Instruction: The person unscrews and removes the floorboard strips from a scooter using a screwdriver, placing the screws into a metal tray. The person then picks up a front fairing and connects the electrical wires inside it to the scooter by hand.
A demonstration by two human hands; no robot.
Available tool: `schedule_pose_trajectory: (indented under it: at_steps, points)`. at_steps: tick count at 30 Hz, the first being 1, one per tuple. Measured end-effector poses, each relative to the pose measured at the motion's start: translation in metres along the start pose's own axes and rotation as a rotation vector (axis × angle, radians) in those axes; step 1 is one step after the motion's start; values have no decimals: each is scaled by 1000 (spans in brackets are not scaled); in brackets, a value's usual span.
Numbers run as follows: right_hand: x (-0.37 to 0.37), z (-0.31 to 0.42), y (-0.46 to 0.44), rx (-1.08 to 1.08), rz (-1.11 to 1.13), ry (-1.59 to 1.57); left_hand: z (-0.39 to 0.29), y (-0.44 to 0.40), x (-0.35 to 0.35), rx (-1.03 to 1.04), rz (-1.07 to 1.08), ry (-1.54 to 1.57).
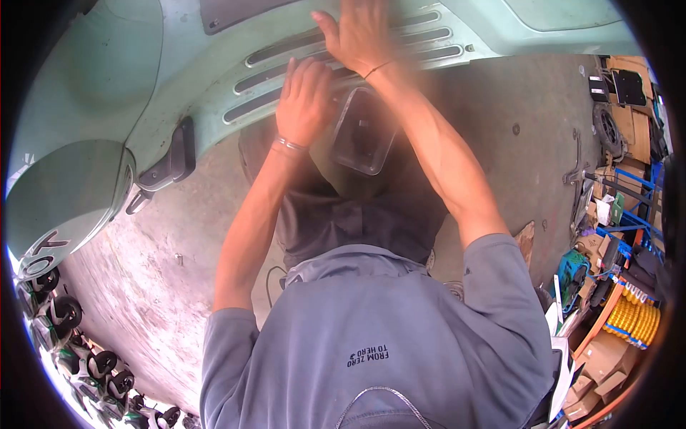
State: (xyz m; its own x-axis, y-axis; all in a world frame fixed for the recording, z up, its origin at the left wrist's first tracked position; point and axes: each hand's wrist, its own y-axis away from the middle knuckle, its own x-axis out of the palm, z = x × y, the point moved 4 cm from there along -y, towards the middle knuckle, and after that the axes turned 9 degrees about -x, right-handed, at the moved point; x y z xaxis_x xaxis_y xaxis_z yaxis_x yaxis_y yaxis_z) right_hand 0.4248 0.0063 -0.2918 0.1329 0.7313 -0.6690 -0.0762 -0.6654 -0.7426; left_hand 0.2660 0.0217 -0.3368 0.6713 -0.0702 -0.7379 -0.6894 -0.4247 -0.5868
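My right hand [359, 39] lies over the slotted part of a pale green vehicle panel [207, 96], thumb apart and palm down. Its fingers run up to the top edge of the view, and motion smears it a little. Just below and to the left is my left hand [306, 100], at the lower slots, with fingers bent and close together. Whatever they may grip is hidden beneath them. Between my forearms a clear plastic container [363, 136] shows below the panel, with a few small dark things that I cannot make out.
A black folding bracket [175, 157] sticks out from the panel at left. Shelving with cardboard boxes [607, 357], a yellow coiled hose [634, 322] and a small wheel [607, 130] lines the right side. Several scooters [100, 365] stand at lower left on the concrete floor [157, 286].
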Motion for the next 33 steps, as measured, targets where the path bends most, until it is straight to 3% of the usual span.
schedule_pose_trajectory:
  at_steps: [3,5,7,10,13,14,15,17,23,25,26,27,29,30,33]
  points:
    - [-1,7,0,-33,31,-30,-2,0,-7,3,-23,41]
    - [-1,3,-7,10,-62,42,0,-8,-10,-54,17,52]
    - [14,1,-10,14,32,-93,6,-1,-27,-80,-6,35]
    - [-20,28,-57,109,-233,-191,39,23,-61,-179,-41,-153]
    - [-31,68,-82,183,-147,-301,66,43,-81,-143,-27,-210]
    - [-17,75,-63,29,-303,-217,68,43,-83,-133,-31,-202]
    - [-6,81,-41,31,-304,-230,68,47,-85,-139,-28,-213]
    - [25,79,-25,13,18,-63,70,44,-80,-149,-63,-152]
    - [34,84,-41,1,72,-172,77,39,-113,-281,86,-180]
    - [13,102,-86,71,-195,-318,88,48,-125,-285,50,-330]
    - [0,113,-107,142,35,-446,85,50,-126,-254,58,-350]
    - [7,123,-98,153,48,-452,86,52,-122,-259,75,-349]
    - [14,148,-73,-4,-106,-259,87,51,-117,-305,18,-278]
    - [42,156,-46,15,12,-297,92,54,-110,-364,35,-272]
    - [47,154,-48,-76,-7,-284,90,51,-113,-374,-31,-181]
